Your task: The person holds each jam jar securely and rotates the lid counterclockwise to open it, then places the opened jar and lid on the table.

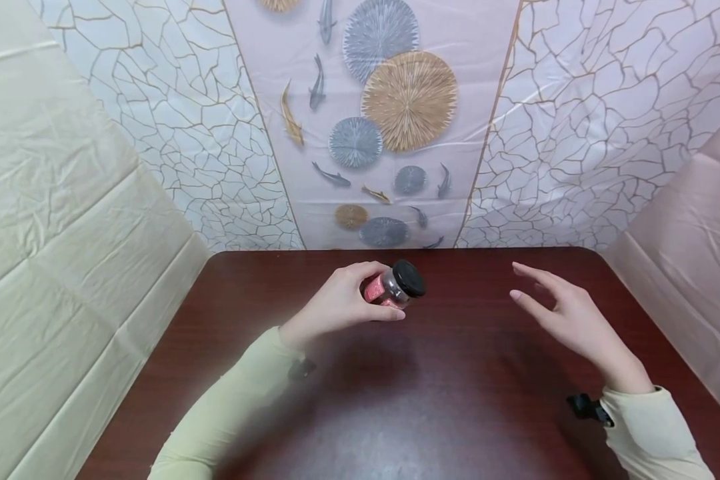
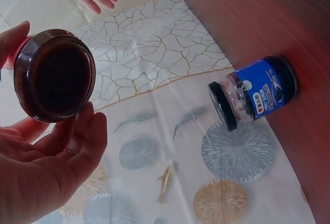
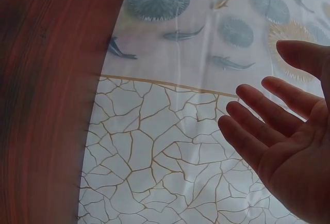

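Note:
My left hand [image 1: 342, 300] grips a small glass jar [image 1: 390, 288] with a black lid and a red label, held tilted above the table, its lid toward the right. From the left wrist view, the dark base of this jar [image 2: 55, 77] faces the camera, with the fingers of the left hand [image 2: 56, 162] curled round its side. A second jar [image 2: 256, 92], blue-labelled and black-lidded, stands on the table there; in the head view it is hidden. Over the table's right side, my right hand [image 1: 576, 323] hovers with relaxed fingers spread, holding nothing.
The dark red-brown table [image 1: 456, 407] has rounded far corners. Behind it hangs a patterned cloth [image 1: 312, 193] with fish and round leaves, and pale cloth walls [image 1: 66, 267] close in the left and right sides.

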The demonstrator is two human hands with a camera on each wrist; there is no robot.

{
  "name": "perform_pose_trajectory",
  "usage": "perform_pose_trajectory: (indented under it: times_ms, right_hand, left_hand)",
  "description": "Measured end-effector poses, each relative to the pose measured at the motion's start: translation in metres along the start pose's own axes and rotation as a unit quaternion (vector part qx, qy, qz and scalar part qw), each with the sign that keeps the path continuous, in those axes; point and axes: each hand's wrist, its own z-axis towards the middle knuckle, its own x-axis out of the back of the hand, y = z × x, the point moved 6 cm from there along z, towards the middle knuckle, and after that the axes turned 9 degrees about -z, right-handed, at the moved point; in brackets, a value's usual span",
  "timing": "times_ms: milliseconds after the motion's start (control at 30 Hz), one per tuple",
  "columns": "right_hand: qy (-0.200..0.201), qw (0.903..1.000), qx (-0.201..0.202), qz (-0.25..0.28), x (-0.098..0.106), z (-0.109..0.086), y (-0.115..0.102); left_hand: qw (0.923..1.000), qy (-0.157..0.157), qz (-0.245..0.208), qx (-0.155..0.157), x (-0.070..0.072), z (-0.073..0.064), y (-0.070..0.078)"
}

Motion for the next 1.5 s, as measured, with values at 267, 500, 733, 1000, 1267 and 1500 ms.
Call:
perform_pose_trajectory:
  times_ms: [267, 500, 733, 1000, 1267, 1500]
  right_hand:
    - [0.001, 1.0000, 0.001, -0.001, 0.004, 0.003, -0.003]
    - [0.005, 1.0000, 0.008, 0.003, 0.006, 0.008, -0.010]
    - [-0.002, 0.9999, 0.003, 0.010, 0.006, 0.014, -0.019]
    - [-0.007, 0.9994, 0.030, 0.016, 0.007, 0.023, -0.034]
    - [-0.027, 0.9981, 0.050, 0.026, 0.003, 0.035, -0.054]
    - [-0.038, 0.9974, 0.048, 0.037, -0.004, 0.044, -0.068]
  left_hand:
    - [0.9997, -0.006, 0.022, -0.007, -0.005, 0.000, 0.002]
    - [0.9998, -0.008, 0.019, -0.006, -0.007, -0.002, 0.003]
    - [0.9998, -0.015, 0.012, -0.004, -0.010, -0.003, 0.002]
    - [0.9995, -0.020, 0.021, -0.011, -0.012, -0.002, 0.003]
    - [0.9995, -0.023, 0.019, -0.014, -0.014, -0.002, 0.002]
    - [0.9996, -0.019, 0.019, -0.009, -0.016, -0.001, 0.000]
